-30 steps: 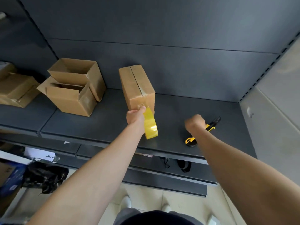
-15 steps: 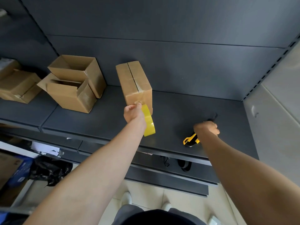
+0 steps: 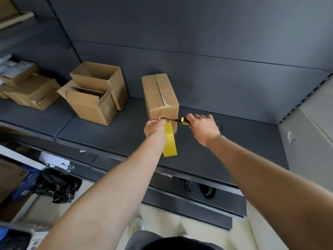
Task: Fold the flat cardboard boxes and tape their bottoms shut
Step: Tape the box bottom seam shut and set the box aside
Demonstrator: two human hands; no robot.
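Observation:
A folded cardboard box (image 3: 159, 97) stands on the dark shelf (image 3: 225, 141) with its taped seam facing up. My left hand (image 3: 154, 128) holds a yellow tape roll (image 3: 169, 140) against the box's near face, the roll hanging below the hand. My right hand (image 3: 202, 129) grips a yellow and black utility knife (image 3: 177, 120). Its blade points left and touches the tape just above my left hand, at the box's near face.
Two folded boxes with open flaps (image 3: 97, 98) sit left of the taped box. More cardboard boxes (image 3: 28, 89) lie at the far left. A black bag (image 3: 57, 186) and a blue carton (image 3: 19, 186) sit below the shelf. A pale wall panel (image 3: 310, 141) stands at the right.
My right hand picked the knife up from the shelf and brought it left to the tape at the box. My left hand stayed at the box with the roll.

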